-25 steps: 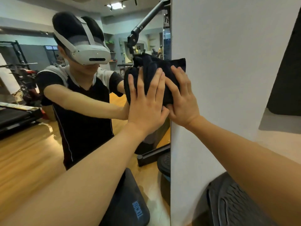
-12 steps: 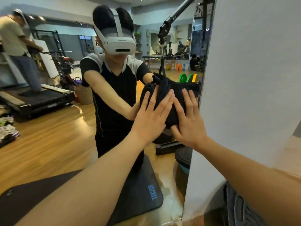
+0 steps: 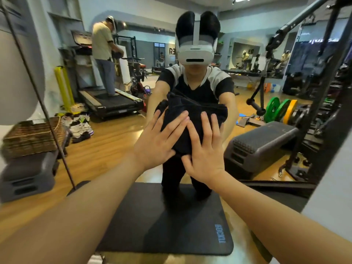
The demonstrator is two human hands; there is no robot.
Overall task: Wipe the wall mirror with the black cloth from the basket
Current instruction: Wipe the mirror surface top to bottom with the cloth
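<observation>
**Both palms flat on the cloth**

Your left hand and right hand lie spread, fingers splayed, pressing the black cloth against the wall mirror. Left of your hands and lower, the woven basket sits reflected. Below your wrists lies a black mat.

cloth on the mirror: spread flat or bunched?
Bunched. The black cloth shows thick folds and a lumpy outline, pressed against the mirror under the flat left hand and right hand.
</observation>
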